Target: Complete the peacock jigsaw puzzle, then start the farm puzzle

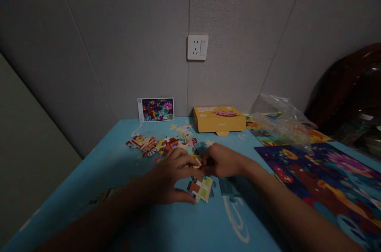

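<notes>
My left hand (175, 174) reaches in over the table with its fingers spread and its thumb apart. Its fingertips rest at a small jigsaw puzzle piece (197, 162). From the other side my right hand (218, 160) is closed, its fingertips pinching at that piece, which they partly hide. Just below, by my left thumb, lie joined puzzle pieces (202, 189) in cream, green and brown. Beyond my hands spreads a cluster of loose puzzle pieces (145, 143), mostly brown, red and yellow, some overlapping.
A picture card (157, 110) leans against the wall at the back. A yellow puzzle box (220, 120) lies beside it. On the right are a clear plastic bag (279, 125) and a large dark, colourful picture sheet (324, 188). The blue tablecloth (190, 228) has white swirls.
</notes>
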Motion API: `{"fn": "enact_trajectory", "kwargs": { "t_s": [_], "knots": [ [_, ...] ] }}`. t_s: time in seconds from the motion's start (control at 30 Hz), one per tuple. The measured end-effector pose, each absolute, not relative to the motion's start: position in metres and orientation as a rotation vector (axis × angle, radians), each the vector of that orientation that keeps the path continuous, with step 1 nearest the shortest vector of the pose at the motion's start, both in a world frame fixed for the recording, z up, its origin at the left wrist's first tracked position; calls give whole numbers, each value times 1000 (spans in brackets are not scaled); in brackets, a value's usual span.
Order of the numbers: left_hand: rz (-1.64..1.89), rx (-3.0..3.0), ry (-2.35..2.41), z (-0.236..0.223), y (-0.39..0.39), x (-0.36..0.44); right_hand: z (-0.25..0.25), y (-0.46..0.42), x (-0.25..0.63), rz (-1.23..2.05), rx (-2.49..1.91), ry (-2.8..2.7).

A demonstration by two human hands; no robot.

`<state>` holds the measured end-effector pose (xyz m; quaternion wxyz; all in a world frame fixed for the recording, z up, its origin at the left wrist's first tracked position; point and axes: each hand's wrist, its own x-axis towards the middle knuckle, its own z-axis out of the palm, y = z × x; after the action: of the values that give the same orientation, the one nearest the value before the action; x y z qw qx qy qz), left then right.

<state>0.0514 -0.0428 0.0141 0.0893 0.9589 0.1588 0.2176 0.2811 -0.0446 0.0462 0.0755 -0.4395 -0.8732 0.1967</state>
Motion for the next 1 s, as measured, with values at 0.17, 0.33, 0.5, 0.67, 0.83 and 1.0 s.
{"fn": "enact_trajectory", "kwargs": {
  "t_s": [0.17, 0.33, 0.5, 0.67, 0.83, 1.0],
  "knots": [
    [637, 2803, 432, 13, -49, 55, 47, -47, 281, 668, -1288, -2616],
    [699, 2709, 521, 13, -45, 49, 50, -50, 285, 734, -1236, -2620],
    [723, 2784, 674, 9, -34, 44, 49, -51, 286, 790, -1253, -2600],
    [765, 2797, 810, 1, -21, 39, 48, -52, 283, 843, -1244, -2601],
    [781, 2776, 825, 0, -20, 38, 54, -55, 277, 839, -1127, -2698],
    [773, 2778, 827, 1, -22, 38, 58, -60, 273, 812, -1089, -2754]
  ]
}}
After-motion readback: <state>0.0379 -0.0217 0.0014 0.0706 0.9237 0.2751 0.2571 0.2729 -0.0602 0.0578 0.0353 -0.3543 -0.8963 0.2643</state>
